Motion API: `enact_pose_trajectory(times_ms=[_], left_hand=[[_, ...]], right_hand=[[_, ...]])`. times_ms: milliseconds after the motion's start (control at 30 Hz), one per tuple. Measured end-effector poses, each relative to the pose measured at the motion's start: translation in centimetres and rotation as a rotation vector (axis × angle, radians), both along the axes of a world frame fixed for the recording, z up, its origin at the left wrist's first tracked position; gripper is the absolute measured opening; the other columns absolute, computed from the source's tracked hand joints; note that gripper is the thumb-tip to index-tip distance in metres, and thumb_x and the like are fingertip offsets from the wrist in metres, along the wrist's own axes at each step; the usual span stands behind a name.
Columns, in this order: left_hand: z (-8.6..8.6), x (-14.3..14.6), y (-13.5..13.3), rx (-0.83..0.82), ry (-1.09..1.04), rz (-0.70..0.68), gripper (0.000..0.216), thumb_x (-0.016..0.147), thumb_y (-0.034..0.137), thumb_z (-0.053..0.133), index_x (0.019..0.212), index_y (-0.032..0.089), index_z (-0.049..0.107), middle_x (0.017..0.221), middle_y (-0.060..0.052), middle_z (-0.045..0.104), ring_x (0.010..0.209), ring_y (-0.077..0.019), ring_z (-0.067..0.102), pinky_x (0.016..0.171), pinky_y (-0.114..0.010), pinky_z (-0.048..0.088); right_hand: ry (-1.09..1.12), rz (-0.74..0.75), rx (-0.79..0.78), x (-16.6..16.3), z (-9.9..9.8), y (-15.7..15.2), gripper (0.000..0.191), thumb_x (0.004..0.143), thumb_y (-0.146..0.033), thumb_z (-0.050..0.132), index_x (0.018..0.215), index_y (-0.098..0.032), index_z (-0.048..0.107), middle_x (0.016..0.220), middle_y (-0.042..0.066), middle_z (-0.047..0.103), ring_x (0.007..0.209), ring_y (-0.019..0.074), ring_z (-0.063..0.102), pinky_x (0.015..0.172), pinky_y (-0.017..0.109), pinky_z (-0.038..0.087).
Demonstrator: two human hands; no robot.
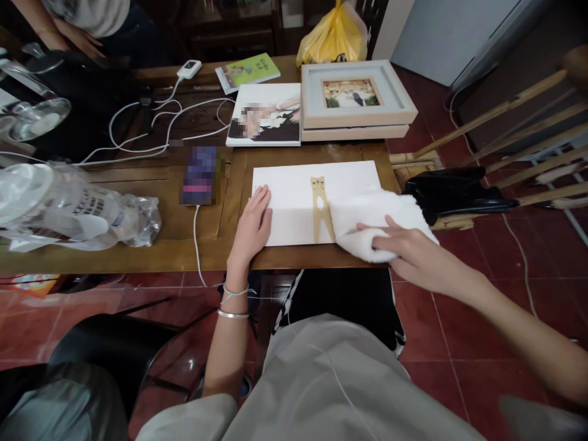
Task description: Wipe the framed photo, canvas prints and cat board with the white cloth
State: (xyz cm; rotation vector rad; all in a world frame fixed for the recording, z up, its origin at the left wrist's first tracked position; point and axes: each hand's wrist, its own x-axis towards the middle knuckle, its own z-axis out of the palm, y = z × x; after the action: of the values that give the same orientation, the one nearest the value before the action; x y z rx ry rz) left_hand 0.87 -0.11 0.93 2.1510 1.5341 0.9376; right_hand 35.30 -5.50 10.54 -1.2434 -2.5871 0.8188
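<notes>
A white flat board point(294, 196) lies face down on the wooden table point(151, 245), with a tan fold-out stand point(322, 208) on its back. My left hand point(253, 223) rests flat on the board's left edge, fingers stretched out. My right hand point(404, 248) presses a white cloth point(374, 220) onto the board's right part, fingers laid over a bunched fold of it.
Behind the board lie a photo print point(266, 116), a grey picture frame point(356, 92), a green booklet point(248, 70) and a yellow bag point(333, 37). A phone point(199, 174) with white cables, and crumpled clear plastic point(68, 205), sit left. Another person stands far left. Bamboo rack at right.
</notes>
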Motion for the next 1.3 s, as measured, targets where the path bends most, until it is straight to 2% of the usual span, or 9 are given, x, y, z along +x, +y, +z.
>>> enact_pose_trajectory(times_ms=[133, 267, 400, 567, 700, 833, 1033, 1167, 1300], left_hand=[[-0.1, 0.0, 0.0, 0.004, 0.0, 0.005, 0.048, 0.104, 0.027, 0.042, 0.151, 0.022, 0.051, 0.162, -0.008, 0.046, 0.154, -0.0267, 0.037, 0.13, -0.052, 0.029], [-0.1, 0.0, 0.0, 0.005, 0.001, 0.006, 0.048, 0.104, 0.026, 0.042, 0.151, 0.02, 0.051, 0.162, -0.009, 0.046, 0.154, -0.0263, 0.038, 0.13, -0.052, 0.03], [-0.1, -0.1, 0.0, 0.012, 0.003, 0.004, 0.047, 0.105, 0.027, 0.042, 0.151, 0.024, 0.051, 0.162, -0.006, 0.047, 0.154, -0.0248, 0.038, 0.129, -0.052, 0.03], [-0.1, -0.2, 0.0, 0.012, 0.005, 0.001, 0.046, 0.105, 0.027, 0.043, 0.15, 0.024, 0.051, 0.161, -0.007, 0.047, 0.154, -0.025, 0.038, 0.129, -0.052, 0.031], [0.0, -0.2, 0.0, -0.004, 0.004, -0.004, 0.046, 0.105, 0.027, 0.043, 0.151, 0.024, 0.05, 0.162, -0.007, 0.046, 0.154, -0.0253, 0.037, 0.13, -0.052, 0.029], [0.1, -0.1, -0.1, -0.011, 0.006, -0.006, 0.047, 0.105, 0.027, 0.042, 0.151, 0.022, 0.05, 0.163, -0.009, 0.045, 0.155, -0.0257, 0.036, 0.13, -0.051, 0.028], [0.2, -0.1, -0.2, -0.008, 0.003, -0.01, 0.047, 0.106, 0.029, 0.041, 0.152, 0.024, 0.048, 0.164, -0.006, 0.044, 0.155, -0.0255, 0.035, 0.13, -0.051, 0.028], [0.1, 0.0, -0.2, -0.002, 0.006, -0.004, 0.046, 0.106, 0.028, 0.041, 0.152, 0.024, 0.049, 0.164, -0.006, 0.044, 0.155, -0.0246, 0.035, 0.13, -0.05, 0.028], [-0.1, -0.1, -0.1, 0.0, 0.001, -0.009, 0.047, 0.105, 0.025, 0.042, 0.152, 0.022, 0.049, 0.163, -0.008, 0.044, 0.155, -0.025, 0.035, 0.13, -0.05, 0.028]], right_hand=[[-0.031, 0.028, -0.037, 0.7, 0.4, -1.1, 0.033, 0.065, -0.006, 0.042, 0.079, -0.031, 0.059, 0.099, 0.003, 0.076, 0.108, 0.0268, 0.07, 0.121, 0.057, 0.034], [-0.064, -0.017, 0.032, 0.2, -0.1, 3.8, 0.024, 0.067, -0.009, 0.043, 0.075, -0.029, 0.053, 0.066, 0.0, 0.059, 0.074, 0.025, 0.064, 0.108, 0.051, 0.044], [-0.029, -0.096, 0.096, -1.9, -0.7, 11.0, 0.016, 0.071, -0.013, 0.045, 0.076, -0.027, 0.051, 0.074, 0.003, 0.061, 0.08, 0.0263, 0.059, 0.087, 0.042, 0.047], [0.005, -0.098, 0.159, -6.5, -0.9, 15.7, 0.027, 0.076, -0.011, 0.044, 0.095, -0.023, 0.059, 0.1, 0.009, 0.069, 0.098, 0.0301, 0.06, 0.09, 0.041, 0.045], [-0.118, -0.002, 0.129, -9.2, -0.9, 12.5, 0.043, 0.074, -0.002, 0.042, 0.109, -0.018, 0.062, 0.124, 0.017, 0.067, 0.12, 0.0342, 0.06, 0.105, 0.056, 0.043], [-0.149, 0.102, 0.149, -9.1, -1.3, 5.5, 0.057, 0.074, 0.004, 0.042, 0.122, -0.019, 0.063, 0.153, 0.019, 0.051, 0.151, 0.0336, 0.036, 0.117, 0.069, 0.03], [-0.115, 0.288, 0.123, -7.5, -1.0, -2.3, 0.053, 0.071, 0.004, 0.043, 0.108, -0.02, 0.071, 0.157, 0.016, 0.05, 0.153, 0.0365, 0.032, 0.112, 0.079, 0.033], [-0.07, 0.242, 0.111, -7.3, -1.1, -1.1, 0.055, 0.07, 0.003, 0.043, 0.111, -0.021, 0.07, 0.151, 0.016, 0.057, 0.148, 0.033, 0.043, 0.116, 0.072, 0.033], [-0.054, 0.102, 0.122, -7.6, -1.4, 5.0, 0.053, 0.072, -0.001, 0.044, 0.114, -0.021, 0.068, 0.129, 0.012, 0.069, 0.122, 0.0295, 0.064, 0.115, 0.06, 0.036]])
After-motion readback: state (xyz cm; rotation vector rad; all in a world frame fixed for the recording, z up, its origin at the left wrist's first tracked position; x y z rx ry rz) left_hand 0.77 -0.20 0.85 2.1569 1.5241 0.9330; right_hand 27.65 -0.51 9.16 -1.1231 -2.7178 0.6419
